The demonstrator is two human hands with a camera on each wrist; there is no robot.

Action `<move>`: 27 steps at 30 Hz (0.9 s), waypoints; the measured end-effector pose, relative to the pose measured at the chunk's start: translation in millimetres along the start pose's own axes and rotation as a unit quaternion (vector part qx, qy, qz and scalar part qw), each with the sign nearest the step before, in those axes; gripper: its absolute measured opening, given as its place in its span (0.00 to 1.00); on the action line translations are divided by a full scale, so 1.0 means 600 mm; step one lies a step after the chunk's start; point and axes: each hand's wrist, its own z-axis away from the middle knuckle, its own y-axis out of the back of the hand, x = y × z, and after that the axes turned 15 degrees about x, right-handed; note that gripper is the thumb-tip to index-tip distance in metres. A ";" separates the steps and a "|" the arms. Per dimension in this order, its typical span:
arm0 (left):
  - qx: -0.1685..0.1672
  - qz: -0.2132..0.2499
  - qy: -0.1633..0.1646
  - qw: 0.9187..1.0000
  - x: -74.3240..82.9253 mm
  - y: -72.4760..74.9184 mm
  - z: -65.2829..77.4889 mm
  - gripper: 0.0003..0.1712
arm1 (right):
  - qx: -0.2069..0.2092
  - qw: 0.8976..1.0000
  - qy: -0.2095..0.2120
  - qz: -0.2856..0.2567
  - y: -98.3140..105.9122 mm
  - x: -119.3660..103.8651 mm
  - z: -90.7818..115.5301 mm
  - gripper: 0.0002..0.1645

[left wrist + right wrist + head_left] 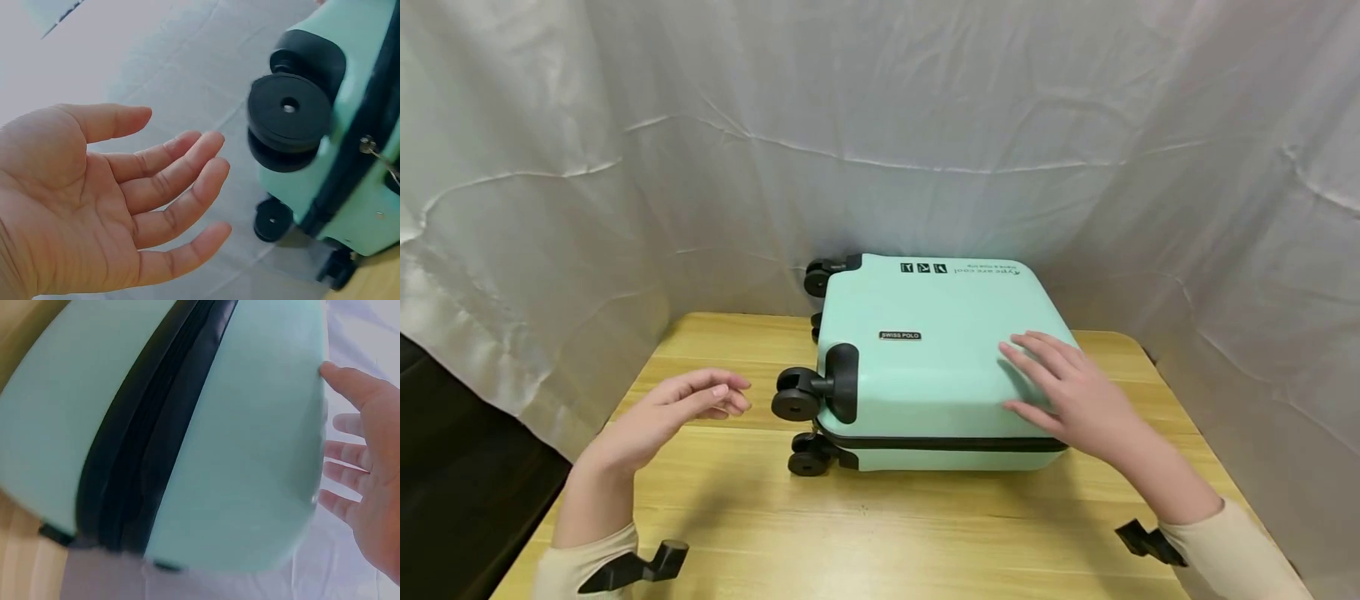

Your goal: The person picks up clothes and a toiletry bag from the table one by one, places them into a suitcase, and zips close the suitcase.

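A mint-green hard-shell suitcase [940, 358] lies flat on the table, its black wheels [797, 393] pointing left. Over its near right corner is my right hand [1071, 392], fingers spread and nearly straight; in the right wrist view the thumb and fingertips meet the edge of the shell. My left hand [673, 408] hovers to the left of the wheels, apart from them, with loosely bent fingers and nothing in the palm. The left wrist view shows that palm turned up beside a wheel [289, 119]. A zipper pull [367, 145] hangs at the black seam.
The light wood table [865, 533] carries the suitcase near its back edge. Grey-white cloth [880, 125] hangs behind and at both sides. A dark area [460, 467] shows at the lower left. Black straps with mounts [640, 567] sit on both wrists.
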 end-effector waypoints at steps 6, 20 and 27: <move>0.031 -0.089 -0.018 0.995 0.039 -0.001 -0.023 0.18 | 0.037 0.998 -0.042 0.003 0.031 0.024 0.035 0.41; 0.113 -0.255 -0.124 0.952 0.090 -0.079 -0.084 0.23 | 0.037 0.992 -0.120 0.033 0.066 0.036 0.081 0.44; 0.160 -0.381 -0.239 0.879 0.079 -0.131 -0.109 0.28 | 0.076 0.991 -0.111 0.026 0.055 0.037 0.095 0.44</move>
